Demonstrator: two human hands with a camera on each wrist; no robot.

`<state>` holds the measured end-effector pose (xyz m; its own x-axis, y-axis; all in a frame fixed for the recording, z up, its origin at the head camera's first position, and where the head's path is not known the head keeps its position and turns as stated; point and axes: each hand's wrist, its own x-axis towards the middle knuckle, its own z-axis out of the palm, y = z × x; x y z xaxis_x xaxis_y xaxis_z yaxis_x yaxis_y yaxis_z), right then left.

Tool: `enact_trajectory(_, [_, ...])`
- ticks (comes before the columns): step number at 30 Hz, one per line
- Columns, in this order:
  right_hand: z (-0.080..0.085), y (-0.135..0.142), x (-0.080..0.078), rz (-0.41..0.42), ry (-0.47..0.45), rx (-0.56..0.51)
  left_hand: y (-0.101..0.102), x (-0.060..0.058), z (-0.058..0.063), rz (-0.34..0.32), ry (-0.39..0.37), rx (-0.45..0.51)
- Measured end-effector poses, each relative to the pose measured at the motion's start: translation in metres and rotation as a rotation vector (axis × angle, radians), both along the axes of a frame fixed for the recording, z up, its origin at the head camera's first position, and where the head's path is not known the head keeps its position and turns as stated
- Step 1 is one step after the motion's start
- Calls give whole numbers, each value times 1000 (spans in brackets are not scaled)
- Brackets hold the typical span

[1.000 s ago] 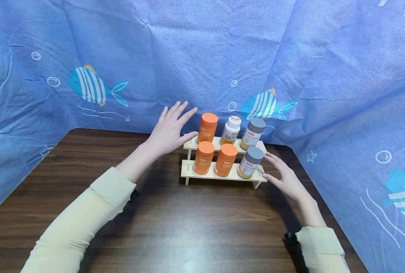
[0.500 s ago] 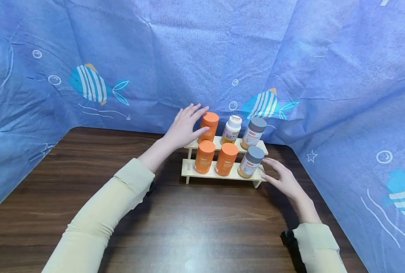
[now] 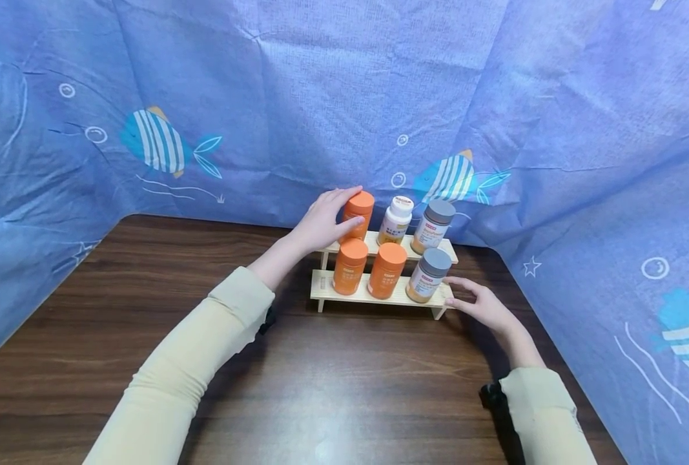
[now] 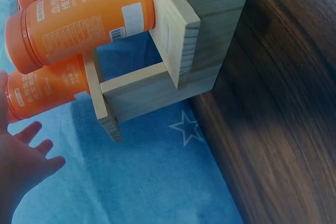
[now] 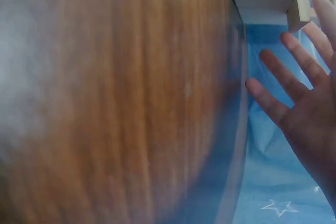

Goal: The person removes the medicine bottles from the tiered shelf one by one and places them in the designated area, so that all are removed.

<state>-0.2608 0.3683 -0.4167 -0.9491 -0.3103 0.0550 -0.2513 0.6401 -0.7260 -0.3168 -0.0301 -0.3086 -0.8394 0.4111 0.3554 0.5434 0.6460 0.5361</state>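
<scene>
A two-step wooden rack [image 3: 323,283] carries supplement jars on both steps. At its upper left stands an orange jar [image 3: 360,203], with my left hand [image 3: 323,221] close beside it, thumb in front and fingers reaching behind. The left wrist view shows several fingers of the left hand [image 4: 26,166] spread apart below that orange jar [image 4: 48,88]. My right hand [image 3: 491,310] is at the rack's right end, thumb and forefinger right at the lower step near a grey-lidded jar [image 3: 428,276]. In the right wrist view its fingers [image 5: 299,72] are spread.
On the upper step are also a white bottle [image 3: 395,221] and a second grey-lidded jar [image 3: 433,226]. Two more orange jars, one at the left [image 3: 349,267] and a middle jar [image 3: 387,271], share the lower step. Blue fish-print cloth [image 3: 321,97] hangs behind the dark wooden table [image 3: 344,368].
My left hand has moved right and slightly down, from left of the rack to the upper-left orange jar. The right hand has dropped slightly along the rack's right end. The jars have stayed put.
</scene>
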Motion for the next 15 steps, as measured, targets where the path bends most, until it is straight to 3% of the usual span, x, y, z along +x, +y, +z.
enact_trajectory(5, [0,1,-3,-3,-96,-58,1,-5,-1,-20,-58,114])
enact_trajectory(15, [-1,1,-6,-5,-86,-10,1,-10,0,-51,-164,336])
